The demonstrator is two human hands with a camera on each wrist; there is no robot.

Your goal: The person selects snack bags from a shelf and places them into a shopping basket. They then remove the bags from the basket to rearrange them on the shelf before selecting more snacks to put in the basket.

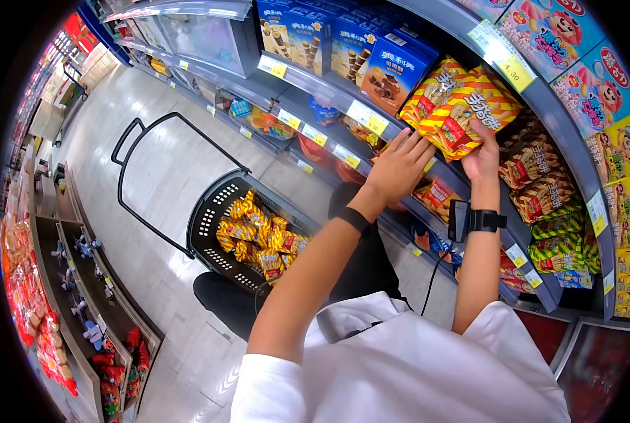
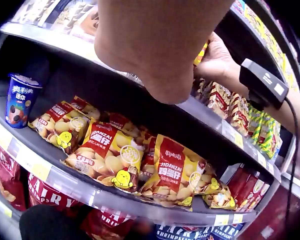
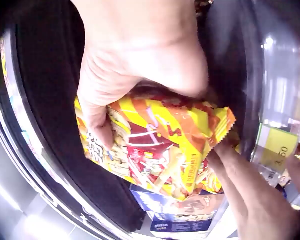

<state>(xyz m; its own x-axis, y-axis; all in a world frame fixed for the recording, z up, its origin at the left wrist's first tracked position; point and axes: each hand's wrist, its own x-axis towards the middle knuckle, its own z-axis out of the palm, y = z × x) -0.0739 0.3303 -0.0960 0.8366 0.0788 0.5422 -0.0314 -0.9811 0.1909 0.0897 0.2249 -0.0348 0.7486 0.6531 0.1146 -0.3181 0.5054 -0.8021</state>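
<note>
In the head view my right hand (image 1: 482,156) grips a yellow-and-orange striped snack bag (image 1: 470,116) at the shelf's edge, its thumb over the front. A second striped bag (image 1: 423,90) lies against it. My left hand (image 1: 400,168) touches the lower edge with its fingers extended. The right wrist view shows my right hand (image 3: 135,65) around the bag (image 3: 155,145), and my left fingers (image 3: 240,182) at its crimped end. In the left wrist view my left hand (image 2: 165,55) hides most of the bag; my right hand (image 2: 217,59) is beyond it.
A black basket (image 1: 206,220) with several striped bags stands on the floor at left, its handle (image 1: 121,158) raised. Blue biscuit boxes (image 1: 392,70) adjoin the bags. Brown bags (image 1: 541,180) lie deeper right. Below, a shelf holds red-and-yellow bags (image 2: 107,155) and a blue cup (image 2: 20,102).
</note>
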